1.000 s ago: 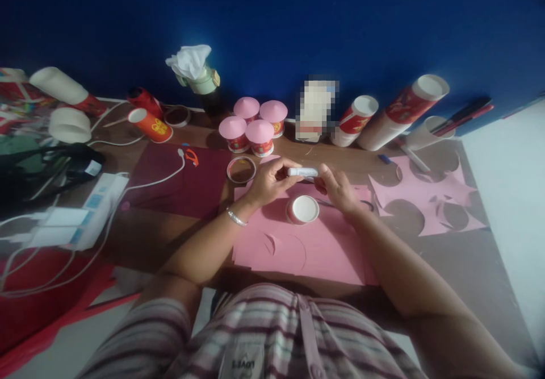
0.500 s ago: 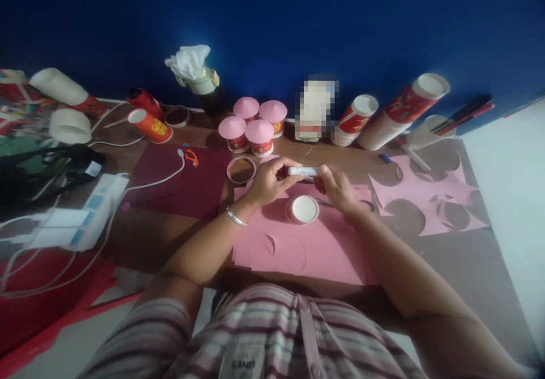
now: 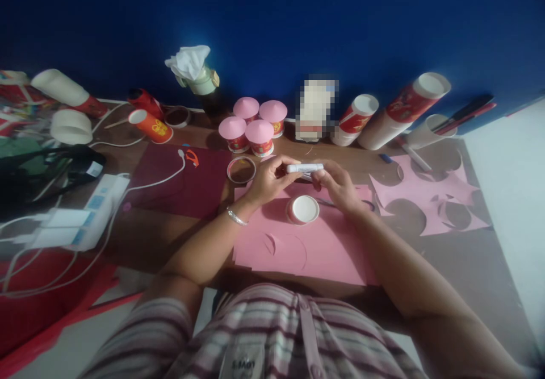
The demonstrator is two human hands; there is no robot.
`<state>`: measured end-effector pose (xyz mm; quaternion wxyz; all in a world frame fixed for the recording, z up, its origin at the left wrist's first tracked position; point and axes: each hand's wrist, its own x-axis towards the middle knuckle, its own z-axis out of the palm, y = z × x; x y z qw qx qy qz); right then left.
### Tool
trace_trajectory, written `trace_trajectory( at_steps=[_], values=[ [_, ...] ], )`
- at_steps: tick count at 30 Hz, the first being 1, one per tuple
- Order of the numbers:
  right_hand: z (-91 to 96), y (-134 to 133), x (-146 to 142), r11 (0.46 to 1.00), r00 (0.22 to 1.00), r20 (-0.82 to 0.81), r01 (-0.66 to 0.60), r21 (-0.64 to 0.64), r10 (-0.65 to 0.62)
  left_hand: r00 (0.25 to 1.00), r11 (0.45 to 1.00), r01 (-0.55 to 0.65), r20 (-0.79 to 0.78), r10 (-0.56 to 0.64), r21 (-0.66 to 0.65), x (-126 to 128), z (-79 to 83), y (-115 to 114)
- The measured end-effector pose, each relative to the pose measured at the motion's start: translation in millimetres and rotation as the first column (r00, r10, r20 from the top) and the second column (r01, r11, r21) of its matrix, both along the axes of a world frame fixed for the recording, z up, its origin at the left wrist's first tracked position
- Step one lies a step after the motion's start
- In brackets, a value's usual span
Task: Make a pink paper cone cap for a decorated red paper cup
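Note:
Above the pink paper, a small white tube with a printed label (image 3: 305, 168), like a glue tube, lies level between my hands. My left hand (image 3: 272, 177) is closed on its left end. The fingers of my right hand (image 3: 336, 183) are curled at its right end, thumb lowered just under it; part of this grip is hidden. Just below the hands a paper cup (image 3: 305, 209) with a white round top stands on the pink paper sheets (image 3: 323, 254). Partly under my right hand lie what look like scissors (image 3: 369, 204).
Behind my left hand stand several small red cups with pink cone tops (image 3: 259, 132) and a tape roll (image 3: 240, 170). Pink paper scraps (image 3: 419, 194) lie right. Tall stacked cups (image 3: 404, 109) line the back. A white cable (image 3: 159, 183) and power strip (image 3: 96, 211) are left.
My right thumb has slid down off the tube's right end, so more of the tube shows. The left hand and the cup have stayed in place.

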<state>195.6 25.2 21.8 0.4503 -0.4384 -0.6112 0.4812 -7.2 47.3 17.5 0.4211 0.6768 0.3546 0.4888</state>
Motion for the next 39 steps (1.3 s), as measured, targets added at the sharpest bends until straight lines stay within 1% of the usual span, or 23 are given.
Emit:
trace_trajectory(
  at_steps=[5, 7, 9, 11, 13, 15, 18, 20, 21, 23, 24, 26, 27, 28, 30, 32, 33, 36, 37, 39],
  values=[
    [4.0, -1.4, -0.4, 0.997, 0.999, 0.042, -0.003, -0.081, 0.006, 0.999, 1.0, 0.02, -0.031, -0.02, 0.018, -1.7, 2.4, 0.4],
    [2.3, -1.4, -0.4, 0.996, 1.0, 0.027, -0.001, -0.094, 0.003, 0.999, 1.0, 0.014, -0.035, -0.013, 0.023, -1.8, 2.2, 0.2],
    [-1.9, -0.8, -2.1, 0.995, 0.998, -0.066, -0.009, -0.102, 0.002, 0.999, 1.0, 0.001, -0.033, 0.0, 0.027, -0.7, 0.5, -0.3],
    [-6.2, 0.4, -6.1, 0.991, 0.976, -0.216, -0.027, -0.134, -0.003, 1.0, 1.0, -0.004, -0.024, 0.004, 0.016, 1.6, -2.4, -0.9],
    [-7.4, 2.6, -10.2, 0.986, 0.939, -0.343, -0.029, -0.164, -0.03, 1.0, 0.999, 0.017, 0.013, -0.017, -0.032, 3.5, -4.7, -1.0],
    [-4.0, 5.1, -11.4, 0.986, 0.917, -0.39, 0.017, -0.164, -0.081, 0.995, 0.992, 0.062, 0.082, -0.053, -0.11, 3.2, -4.0, -0.7],
    [8.0, 6.2, -3.6, 0.977, 0.923, -0.334, 0.146, -0.153, -0.19, 0.982, 0.966, 0.144, 0.154, -0.112, -0.214, -5.0, 4.1, -1.6],
    [16.8, 1.9, 6.5, 0.962, 0.926, -0.275, 0.224, -0.155, -0.259, 0.973, 0.941, 0.219, 0.129, -0.191, -0.258, -14.7, 11.2, -5.7],
    [20.5, -2.3, 11.7, 0.958, 0.925, -0.26, 0.246, -0.149, -0.278, 0.963, 0.929, 0.265, 0.113, -0.243, -0.259, -19.6, 13.7, -9.1],
    [26.0, -14.1, 20.9, 0.957, 0.925, -0.253, 0.257, -0.138, -0.285, 0.928, 0.898, 0.368, 0.037, -0.371, -0.243, -27.3, 15.1, -18.0],
    [28.0, -21.1, 24.2, 0.956, 0.925, -0.25, 0.261, -0.132, -0.287, 0.91, 0.884, 0.396, -0.024, -0.414, -0.248, -29.1, 13.8, -23.1],
    [30.8, -35.4, 27.9, 0.954, 0.932, -0.205, 0.283, -0.105, -0.299, 0.877, 0.872, 0.431, -0.12, -0.465, -0.234, -27.9, 8.5, -33.1],
    [31.8, -41.9, 28.4, 0.952, 0.937, -0.166, 0.299, -0.067, -0.306, 0.869, 0.874, 0.435, -0.151, -0.471, -0.218, -25.2, 5.5, -37.6],
    [32.6, -47.6, 28.0, 0.954, 0.945, -0.125, 0.3, -0.023, -0.301, 0.866, 0.88, 0.432, -0.183, -0.465, -0.196, -21.5, 2.9, -41.5],
    [33.6, -56.5, 25.5, 0.959, 0.959, -0.084, 0.276, 0.063, -0.27, 0.866, 0.907, 0.387, -0.274, -0.419, -0.163, -13.4, 0.2, -47.5],
    [33.7, -61.8, 21.6, 0.963, 0.968, -0.074, 0.248, 0.108, -0.241, 0.86, 0.939, 0.309, -0.377, -0.343, -0.149, -7.0, 0.4, -51.1],
    [33.5, -63.4, 19.5, 0.964, 0.97, -0.065, 0.241, 0.109, -0.235, 0.858, 0.952, 0.271, -0.413, -0.306, -0.142, -5.1, 1.0, -52.0],
    [33.5, -64.4, 13.5, 0.97, 0.973, 0.021, 0.226, 0.089, -0.229, 0.862, 0.973, 0.203, -0.45, -0.232, -0.112, -3.9, 1.6, -52.3],
    [34.2, -63.7, 11.9, 0.972, 0.973, 0.061, 0.214, 0.097, -0.221, 0.864, 0.976, 0.192, -0.453, -0.217, -0.102, -4.4, 1.0, -51.9],
    [36.6, -61.5, 9.3, 0.971, 0.968, 0.145, 0.182, 0.152, -0.204, 0.866, 0.98, 0.18, -0.459, -0.198, -0.082, -5.3, -0.9, -51.0]
  ],
)
